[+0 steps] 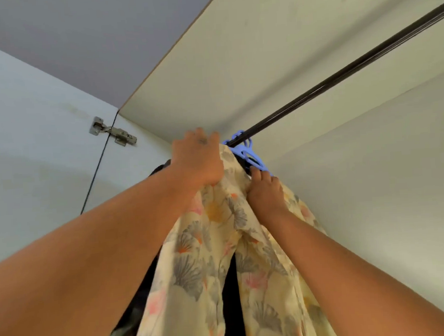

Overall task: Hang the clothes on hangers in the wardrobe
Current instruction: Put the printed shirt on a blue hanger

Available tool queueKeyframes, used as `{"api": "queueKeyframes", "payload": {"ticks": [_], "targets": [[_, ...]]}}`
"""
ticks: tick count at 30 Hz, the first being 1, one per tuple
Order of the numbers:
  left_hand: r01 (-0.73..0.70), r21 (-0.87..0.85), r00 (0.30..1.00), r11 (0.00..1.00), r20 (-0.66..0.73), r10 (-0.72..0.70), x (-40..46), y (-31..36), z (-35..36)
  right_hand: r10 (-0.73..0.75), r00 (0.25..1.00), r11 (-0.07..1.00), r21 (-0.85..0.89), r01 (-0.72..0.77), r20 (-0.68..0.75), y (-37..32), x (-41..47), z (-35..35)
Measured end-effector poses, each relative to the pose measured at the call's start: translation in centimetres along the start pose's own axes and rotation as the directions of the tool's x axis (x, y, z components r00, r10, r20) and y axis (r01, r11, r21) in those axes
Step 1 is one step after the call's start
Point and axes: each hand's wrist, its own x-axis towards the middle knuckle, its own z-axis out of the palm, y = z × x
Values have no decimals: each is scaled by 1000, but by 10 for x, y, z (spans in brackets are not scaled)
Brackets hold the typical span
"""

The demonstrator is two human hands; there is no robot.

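Both hands — left hand (198, 160), right hand (265, 191) — grip floral garment (221, 258) (on blue hanger (248, 153))

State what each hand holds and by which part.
Both grip the floral garment near its top, at the blue hanger: left hand on the left shoulder, right hand on the right.

rail (340, 75) runs from upper right down to centre, just under the wardrobe top panel (235, 63). hangers (251, 155) hooked on the rail at its near end. printed garment (220, 245) hangs below them, btwn both arms. left hand (198, 160) at the garment's top, left of the hangers, fingers up by the rail. right hand (265, 191) lower and to the right, on the garment, fingertips touching a hanger. dark clothes (161, 167) behind the left hand and behind the garment. hinge (113, 131) off to the left, on the door (30, 114).
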Motion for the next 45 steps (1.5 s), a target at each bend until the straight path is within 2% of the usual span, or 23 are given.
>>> {"api": "queueKeyframes", "payload": {"ticks": [2,4,7,10,13,17,21,23,31,34,37,41,43,45], "targets": [[-14,-21,1000,1000,3,15,-22,1,-4,91,996,989,113,-91,4,-14,-21,-12],[-21,-91,999,996,-46,17,-48,2,-12,134,991,943,304,-131,13,-28,-47,-30],[-34,-129,993,991,-117,19,-90,-1,-20,137,984,834,548,-54,-111,-50,-88,-54],[-45,-128,983,991,-180,21,-134,-10,-26,85,972,798,599,65,-218,-80,-128,-68],[7,-56,978,998,-209,-19,-175,-34,-28,35,953,804,575,151,-299,-112,-162,-67],[137,49,986,989,-102,-132,-234,-88,-48,8,956,803,572,169,-293,-172,-204,-54],[168,202,985,965,-62,-158,-285,-145,-79,-24,956,793,577,196,-292,-233,-237,-45],[178,299,984,937,-51,-171,-321,-180,-102,-35,958,749,627,214,-285,-274,-263,-43],[315,566,931,762,-29,-363,-504,-307,-229,-135,982,493,851,182,-132,-468,-413,-68],[373,686,876,625,-36,-482,-583,-361,-307,-207,973,430,884,184,-102,-558,-487,-91],[394,774,809,495,-37,-586,-662,-406,-383,-288,956,358,932,62,47,-639,-563,-121],[310,866,696,392,74,-714,-753,-451,-456,-444,877,283,958,-54,181,-738,-664,-174],[313,881,637,356,84,-766,-789,-473,-489,-526,810,252,957,-143,259,-780,-708,-199],[304,892,612,333,85,-786,-818,-499,-519,-597,734,228,945,-233,325,-816,-745,-217]]}}
